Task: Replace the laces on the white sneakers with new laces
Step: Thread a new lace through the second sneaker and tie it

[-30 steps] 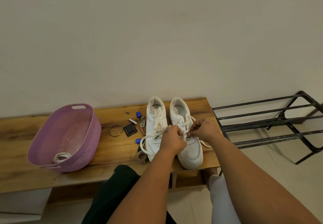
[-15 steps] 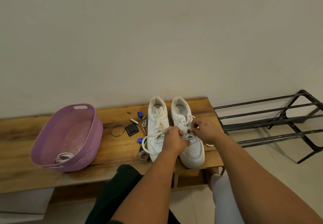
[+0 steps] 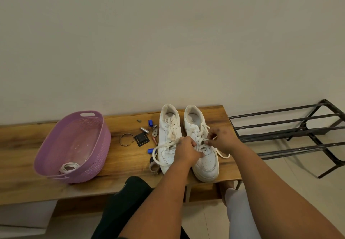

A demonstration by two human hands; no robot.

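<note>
1. I see two white sneakers side by side on a wooden bench (image 3: 115, 166), heels toward the wall, toes toward me
2. The left hand (image 3: 186, 152) sits over the gap between the shoes, fingers curled, gripping a white lace (image 3: 164, 146) that loops out across the left sneaker (image 3: 169, 136) and past its outer edge
3. The right hand (image 3: 222, 139) is over the laced part of the right sneaker (image 3: 205, 162), fingertips pinching the lace near the eyelets; another stretch of lace trails off that shoe's right side onto the bench
4. The left sneaker carries a loose, creamy lace bunched near its tongue
5. A purple basket (image 3: 56, 151) stands well to the left on the bench, with a coiled white lace (image 3: 68, 167) lying in its near end
6. Between basket and shoes lie small items: a bangle (image 3: 127, 139), a dark square piece (image 3: 141, 139), blue caps and metal bits too small to identify
7. A black metal rack (image 3: 291, 132) stands on the floor just to the right of the bench
</note>
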